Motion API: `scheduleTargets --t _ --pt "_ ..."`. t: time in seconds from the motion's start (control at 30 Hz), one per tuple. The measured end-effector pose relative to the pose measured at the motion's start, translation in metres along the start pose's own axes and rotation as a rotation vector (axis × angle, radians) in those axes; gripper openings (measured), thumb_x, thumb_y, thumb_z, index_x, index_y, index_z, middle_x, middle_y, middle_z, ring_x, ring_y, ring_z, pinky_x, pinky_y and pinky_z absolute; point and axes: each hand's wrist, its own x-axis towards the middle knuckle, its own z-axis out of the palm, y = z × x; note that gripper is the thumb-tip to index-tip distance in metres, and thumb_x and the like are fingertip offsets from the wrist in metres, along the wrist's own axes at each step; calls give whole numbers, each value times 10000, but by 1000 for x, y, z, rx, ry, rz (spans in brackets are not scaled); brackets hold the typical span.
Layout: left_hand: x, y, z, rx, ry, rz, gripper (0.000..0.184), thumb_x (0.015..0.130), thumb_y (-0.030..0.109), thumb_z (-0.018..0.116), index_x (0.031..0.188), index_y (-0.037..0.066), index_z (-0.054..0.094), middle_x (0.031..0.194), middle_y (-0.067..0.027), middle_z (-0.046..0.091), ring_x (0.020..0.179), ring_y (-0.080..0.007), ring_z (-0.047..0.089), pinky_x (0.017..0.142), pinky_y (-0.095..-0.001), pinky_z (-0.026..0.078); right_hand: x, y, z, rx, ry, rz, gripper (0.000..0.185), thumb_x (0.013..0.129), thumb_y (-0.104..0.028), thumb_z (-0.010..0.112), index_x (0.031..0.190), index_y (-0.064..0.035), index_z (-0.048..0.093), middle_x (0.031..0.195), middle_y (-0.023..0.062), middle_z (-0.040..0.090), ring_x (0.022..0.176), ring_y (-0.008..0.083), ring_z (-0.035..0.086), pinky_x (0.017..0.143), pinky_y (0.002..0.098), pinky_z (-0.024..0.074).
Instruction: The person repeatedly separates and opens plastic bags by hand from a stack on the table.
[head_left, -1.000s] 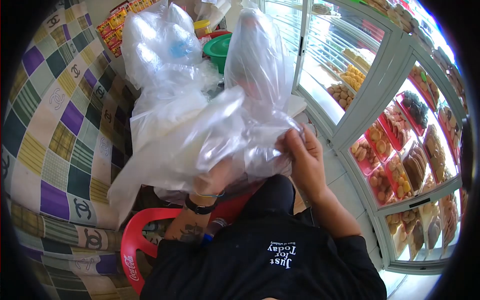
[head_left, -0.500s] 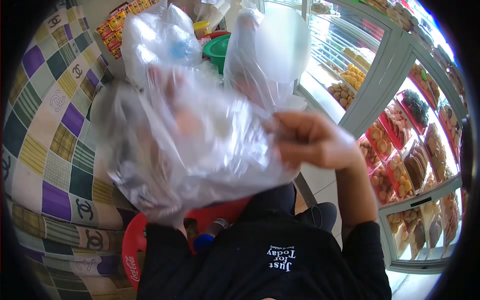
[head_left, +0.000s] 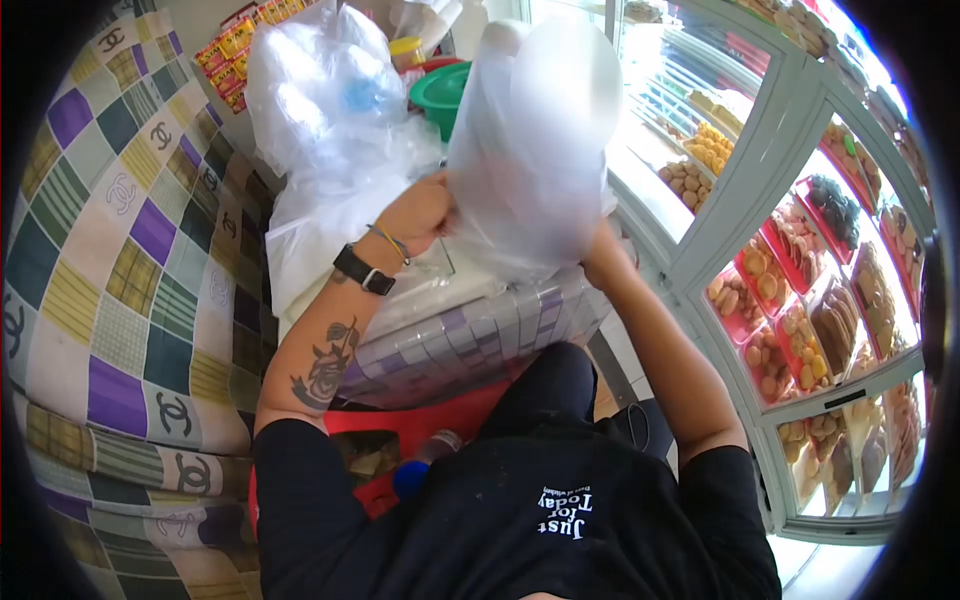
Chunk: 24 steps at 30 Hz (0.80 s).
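Observation:
A large translucent plastic bag [head_left: 530,170] bulges upright at the far end of the small table; its contents are too cloudy to make out. My left hand [head_left: 422,213], wearing a black watch [head_left: 364,270], is closed at the bag's left edge, thumb and fingers drawn together on the plastic. On the other side, my right hand [head_left: 603,255] grips the bag low down, its fingers partly hidden behind the plastic. A second puffed-up heap of clear bags [head_left: 325,100] rests just left of it.
A green basin [head_left: 440,95] and a yellow-lidded jar [head_left: 405,52] stand behind. The table [head_left: 450,340] has a checkered cover. Glass display cases [head_left: 790,250] with food trays line the right, a patterned curtain [head_left: 130,260] the left. A red chair [head_left: 400,430] is below.
The loose, crumpled clear bag that stretched between my hands is no longer held up in front. Both hands have moved forward to the upright bag, and the tabletop has come into view.

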Motion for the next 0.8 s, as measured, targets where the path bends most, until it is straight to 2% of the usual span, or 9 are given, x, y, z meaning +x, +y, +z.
scheduleTargets --t 0.13,0.27,0.33,0.4,0.43,0.53,0.63,0.73,0.8 --pt "-8 0 5 379 226 130 346 872 141 525 1200 30 523 1017 -35 573 704 -97 534 624 -230 441 6 19 -9 117 -181 218 471 883 -226 578 1265 24 461 1146 118 560 925 173 560 706 284 493" --pt "-9 18 14 392 453 695 395 926 226 517 1260 20 464 1128 -51 522 834 -102 522 721 -232 433 11 -16 -26 -150 379 -302 461 898 -279 576 1215 27 441 1188 134 514 994 195 534 812 319 459" --pt "-20 32 34 263 452 794 448 956 291 491 1297 10 416 1154 -63 512 942 -112 506 808 -262 422 -5 -60 -14 46 331 -574 717 876 -376 610 1375 20 279 1354 226 387 1256 351 411 995 401 386" --pt "-7 18 52 129 305 735 559 965 372 461 1373 17 319 1268 -80 477 1137 -155 468 946 -325 389 -16 -79 10 30 189 -810 947 798 -400 700 1439 19 142 1420 239 287 1299 368 341 1054 443 318" --pt "6 -3 47 562 392 879 604 949 373 496 1402 37 280 1342 -113 433 1193 -189 450 962 -331 387 -14 -75 22 -101 154 -833 1012 762 -401 734 1443 21 116 1419 253 282 1300 387 333 1059 451 308" --pt "-2 -18 62 271 284 739 579 927 364 541 1365 32 357 1279 -155 508 1118 -221 527 909 -340 429 -19 -46 50 -422 275 -826 1117 680 -381 806 1445 34 105 1408 290 273 1296 418 323 1066 460 289" --pt "-45 2 49 745 236 426 510 907 346 582 1286 21 481 1146 -152 603 1001 -223 591 873 -331 457 -29 12 40 -425 171 -662 1018 714 -309 788 1442 29 161 1328 286 377 1235 393 404 1037 452 327" --pt "-81 43 21 702 249 36 402 907 358 571 1176 62 609 1125 -78 627 1021 -218 571 895 -334 448 -55 24 21 -339 91 -528 898 763 -206 751 1441 3 201 1260 237 458 1128 320 504 956 400 410" --pt "-86 48 -25 867 404 254 387 872 354 619 1149 83 636 1083 -55 649 941 -188 595 831 -318 472 -62 25 9 -203 94 -456 819 795 -141 719 1437 -12 228 1226 196 490 1046 253 550 887 345 454"
